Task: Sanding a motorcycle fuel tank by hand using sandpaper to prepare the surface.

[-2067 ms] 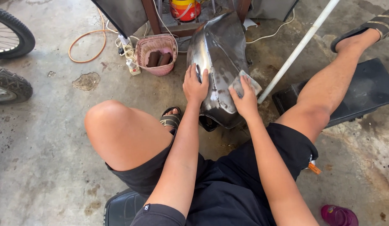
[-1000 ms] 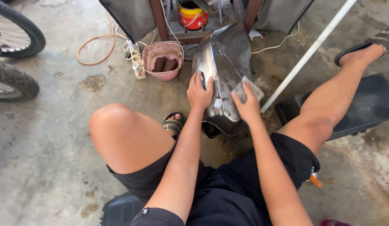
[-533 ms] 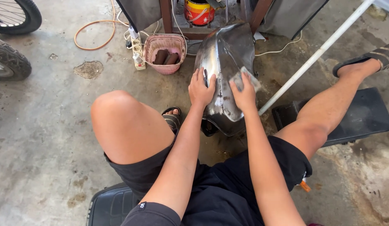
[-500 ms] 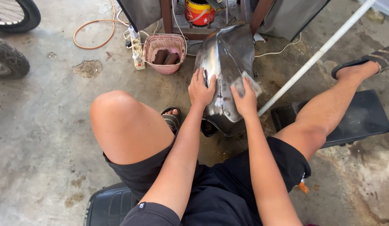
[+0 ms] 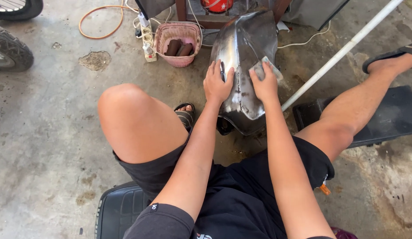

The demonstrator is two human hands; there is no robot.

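Between the knees, on the concrete floor (image 5: 51, 146): bare-metal motorcycle fuel tank (image 5: 245, 48), narrow end toward the viewer, scuffed grey with dark patches. Left hand (image 5: 218, 83) flat on the tank's left flank, fingers spread, gripping nothing. Right hand (image 5: 264, 82) pressed on the tank's right flank, fingers together over a small grey sanding pad (image 5: 261, 69) lying against the metal. Beyond the tank: pink basket (image 5: 178, 33) with two brown cylinders, white power strip (image 5: 147, 37), orange hose (image 5: 99, 20). Right of the tank: white pipe (image 5: 343, 51), slanting. Far left: two tyres (image 5: 11, 46).
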